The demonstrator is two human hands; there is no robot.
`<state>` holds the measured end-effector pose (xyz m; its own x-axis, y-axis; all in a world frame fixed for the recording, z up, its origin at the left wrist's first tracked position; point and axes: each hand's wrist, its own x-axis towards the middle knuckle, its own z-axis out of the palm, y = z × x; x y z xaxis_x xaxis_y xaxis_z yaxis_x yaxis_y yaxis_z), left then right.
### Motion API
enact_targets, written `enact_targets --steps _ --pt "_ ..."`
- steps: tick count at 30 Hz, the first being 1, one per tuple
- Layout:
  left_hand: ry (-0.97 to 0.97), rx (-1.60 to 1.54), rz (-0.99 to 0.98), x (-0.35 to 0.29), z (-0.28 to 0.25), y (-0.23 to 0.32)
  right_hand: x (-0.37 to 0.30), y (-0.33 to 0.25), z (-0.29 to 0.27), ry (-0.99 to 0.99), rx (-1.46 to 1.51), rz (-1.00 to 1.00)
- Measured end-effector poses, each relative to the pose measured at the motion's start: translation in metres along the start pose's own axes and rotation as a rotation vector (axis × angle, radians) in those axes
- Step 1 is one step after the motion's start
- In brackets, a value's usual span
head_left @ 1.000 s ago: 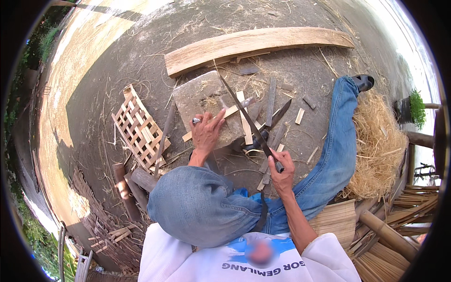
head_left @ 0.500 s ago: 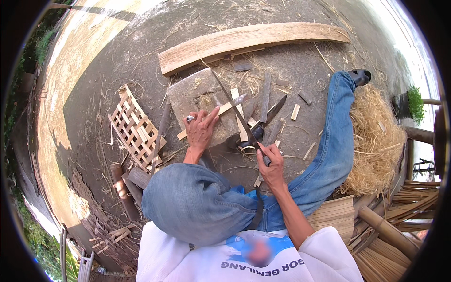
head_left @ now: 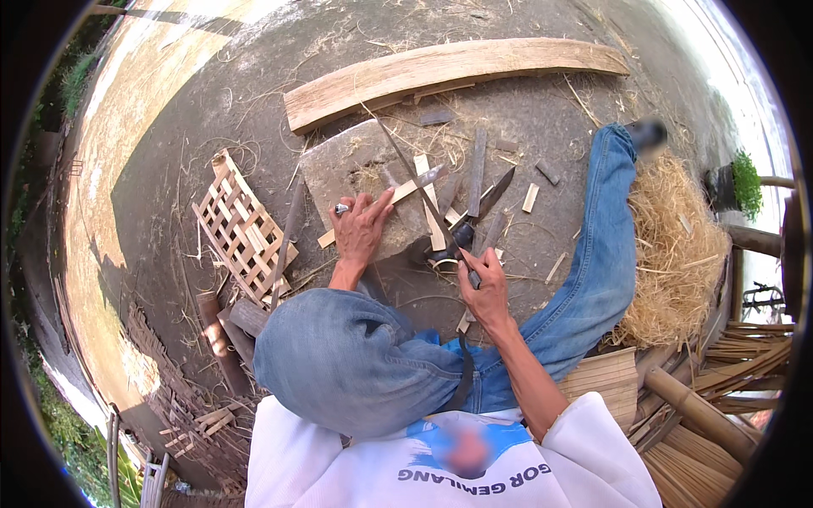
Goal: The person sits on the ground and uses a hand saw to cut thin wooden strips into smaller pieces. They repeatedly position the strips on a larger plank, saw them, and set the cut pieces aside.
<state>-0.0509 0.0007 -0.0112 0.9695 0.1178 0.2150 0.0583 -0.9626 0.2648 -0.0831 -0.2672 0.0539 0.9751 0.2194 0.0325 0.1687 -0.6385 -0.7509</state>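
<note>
The left hand [head_left: 362, 229] lies flat with fingers spread, pressing a pale bamboo slat [head_left: 385, 201] onto a flat grey stone slab [head_left: 347, 169]; a ring shows on one finger. The slat runs slantwise from the near left of the hand to the far right, across the slab's near edge. Just to the right, the right hand [head_left: 484, 286] is clenched around the near end of a thin dark strip [head_left: 415, 182], which slants away to the far left over the slab, crossing above the slat. Between the hands, on the ground, lies a dark-bladed knife [head_left: 478, 210] among short cut bamboo pieces. Left of the slab a woven bamboo lattice [head_left: 241, 229] rests on the ground. Beyond the slab lies a long curved plank [head_left: 449, 68]. At far right, past the outstretched leg in jeans, is a heap of straw [head_left: 677, 245].
</note>
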Motion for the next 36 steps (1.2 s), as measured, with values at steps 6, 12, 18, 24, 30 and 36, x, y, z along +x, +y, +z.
enact_targets --steps 6,12,18,24,30,36 --pt "0.001 -0.029 -0.011 0.000 -0.002 0.000 -0.001 -0.004 -0.001 -0.005 -0.009 0.003" --pt "0.037 0.041 0.022 -0.003 0.001 -0.002 -0.005 0.001 -0.001 -0.029 -0.004 0.014" --pt "-0.004 -0.005 0.000 0.000 -0.003 0.000 0.026 -0.012 0.020 0.044 -0.004 -0.009" --pt "0.021 0.029 0.028 -0.003 0.006 -0.004 0.036 -0.010 -0.001 0.195 0.230 0.032" --pt "0.074 0.032 0.126 0.002 -0.004 -0.010 0.006 -0.001 -0.051 0.369 0.177 0.166" --pt "0.113 -0.076 0.228 0.059 -0.101 -0.030 0.009 0.004 -0.065 0.459 0.265 0.139"
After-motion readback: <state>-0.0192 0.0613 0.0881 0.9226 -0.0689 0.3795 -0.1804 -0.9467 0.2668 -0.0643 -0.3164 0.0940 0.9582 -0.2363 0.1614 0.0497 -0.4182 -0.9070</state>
